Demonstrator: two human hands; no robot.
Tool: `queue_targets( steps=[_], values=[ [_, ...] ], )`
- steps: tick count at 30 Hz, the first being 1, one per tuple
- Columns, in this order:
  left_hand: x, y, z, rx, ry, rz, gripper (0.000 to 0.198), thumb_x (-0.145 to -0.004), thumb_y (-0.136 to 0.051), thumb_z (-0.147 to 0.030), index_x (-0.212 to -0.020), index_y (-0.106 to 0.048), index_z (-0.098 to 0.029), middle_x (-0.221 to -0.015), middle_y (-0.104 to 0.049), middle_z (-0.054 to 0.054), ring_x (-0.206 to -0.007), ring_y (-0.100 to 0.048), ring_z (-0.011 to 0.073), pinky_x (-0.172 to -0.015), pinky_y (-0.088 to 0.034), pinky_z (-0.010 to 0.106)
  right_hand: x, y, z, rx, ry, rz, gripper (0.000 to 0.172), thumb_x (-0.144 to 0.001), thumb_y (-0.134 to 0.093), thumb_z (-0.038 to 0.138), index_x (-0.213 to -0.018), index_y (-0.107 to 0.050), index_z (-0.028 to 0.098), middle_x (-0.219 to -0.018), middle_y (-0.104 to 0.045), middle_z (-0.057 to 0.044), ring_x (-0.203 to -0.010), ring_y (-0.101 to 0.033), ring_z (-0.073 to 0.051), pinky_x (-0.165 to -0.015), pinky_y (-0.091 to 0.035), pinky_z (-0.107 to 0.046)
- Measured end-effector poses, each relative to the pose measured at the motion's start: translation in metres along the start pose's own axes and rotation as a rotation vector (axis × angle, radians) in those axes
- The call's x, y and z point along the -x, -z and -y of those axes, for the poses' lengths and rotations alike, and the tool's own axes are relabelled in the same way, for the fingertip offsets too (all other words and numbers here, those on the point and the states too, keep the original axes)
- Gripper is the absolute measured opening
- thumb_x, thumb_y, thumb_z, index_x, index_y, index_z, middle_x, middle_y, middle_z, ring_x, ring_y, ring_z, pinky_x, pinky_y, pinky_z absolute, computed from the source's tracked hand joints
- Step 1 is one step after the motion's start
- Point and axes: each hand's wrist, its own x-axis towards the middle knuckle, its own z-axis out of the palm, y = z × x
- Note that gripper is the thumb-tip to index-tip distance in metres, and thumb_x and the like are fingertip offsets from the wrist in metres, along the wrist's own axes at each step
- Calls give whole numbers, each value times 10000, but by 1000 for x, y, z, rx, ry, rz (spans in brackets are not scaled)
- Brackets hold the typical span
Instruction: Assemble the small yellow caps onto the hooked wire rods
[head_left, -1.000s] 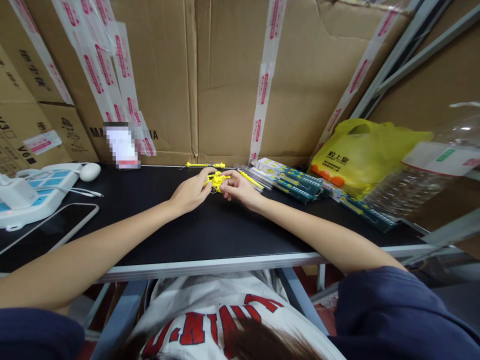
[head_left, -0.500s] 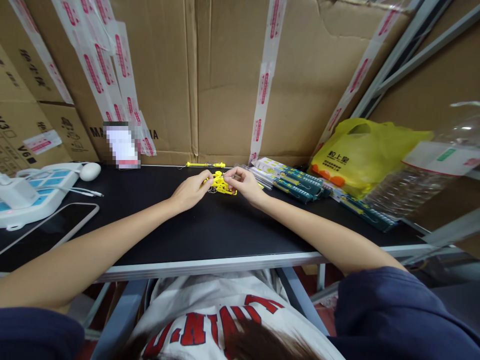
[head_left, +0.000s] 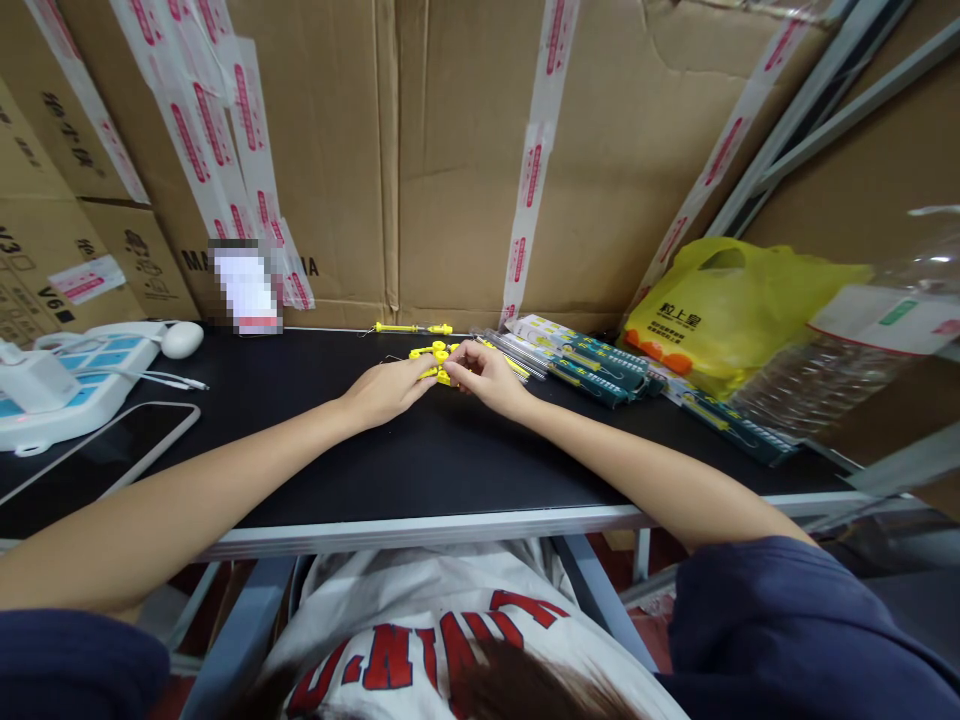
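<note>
A small heap of yellow plastic pieces (head_left: 429,351) with thin wire ends lies on the black tabletop between my two hands. My left hand (head_left: 386,389) reaches into the heap from the left, its fingers closed on a yellow piece at the near side. My right hand (head_left: 489,379) is pinched closed right beside it, fingertips almost touching the left ones. What sits inside the right pinch is hidden by the fingers. Behind the heap, one slim yellow tool (head_left: 414,328) with a thin wire hook lies along the back edge.
Clear thin tubes (head_left: 517,352) and teal-and-white packages (head_left: 592,362) lie to the right, before a yellow plastic bag (head_left: 720,310) and a large clear bottle (head_left: 847,345). At left are a power strip (head_left: 112,385) and a phone (head_left: 105,455). Cardboard (head_left: 457,180) walls the back.
My left hand has moved slightly right and lower over the heap, covering more of its near side. My right fingers have curled in closer. The view has shifted a little.
</note>
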Motion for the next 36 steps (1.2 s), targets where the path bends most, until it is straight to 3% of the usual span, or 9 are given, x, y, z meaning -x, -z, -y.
queue_targets(
  steps=[5,9,13,18,23,32,36],
  values=[
    [-1,-2,7,-1,-163,27,288,-998,-365,-333,-1032,-630,-225,-1057,-697,58,-1002,-661,213,-850,-499,296,0,-1,0,-61,-59,118,485,-862,-545,662,-754,-511,191,-664,-590,10,-516,-521,-84,-471,-437,-218],
    [-1,-1,7,38,-214,2,273,-994,-386,-329,-1014,-636,-220,-1066,-701,61,-1024,-656,212,-879,-496,303,0,-1,-2,-97,-86,173,458,-874,-547,650,-808,-471,204,-664,-597,29,-488,-513,-73,-436,-429,-198],
    [-1,1,5,76,-106,-26,245,-966,-471,-342,-1139,-576,-205,-1062,-701,80,-966,-683,233,-815,-508,310,2,-2,-4,-96,-79,262,431,-897,-527,630,-836,-451,209,-646,-600,37,-461,-491,-70,-423,-413,-197],
    [0,1,5,86,-43,-48,507,-948,-493,-322,-1432,-382,-215,-1065,-706,76,-947,-704,228,-800,-512,298,4,-4,-6,-51,-51,345,417,-888,-565,594,-801,-438,207,-631,-606,34,-470,-490,-70,-463,-405,-205],
    [-1,1,5,31,-63,3,453,-952,-482,-284,-1395,-437,-207,-1123,-708,96,-1017,-695,244,-850,-514,322,4,-4,-7,31,-41,358,413,-895,-551,580,-752,-438,209,-597,-595,26,-482,-471,-82,-504,-389,-223],
    [2,6,-17,-242,76,168,468,-987,-405,-268,-1434,-326,-149,-1038,-741,122,-891,-736,295,-709,-542,336,7,-7,-4,333,40,258,430,-932,-509,518,-655,-411,204,-546,-477,39,-537,-396,-101,-567,-315,-249],
    [3,7,-23,-356,89,189,457,-1006,-336,-257,-1447,-302,-143,-1029,-740,140,-856,-742,289,-680,-548,329,7,-8,-3,392,39,260,393,-968,-458,441,-666,-433,191,-596,-492,23,-571,-422,-105,-587,-314,-250]
  ],
)
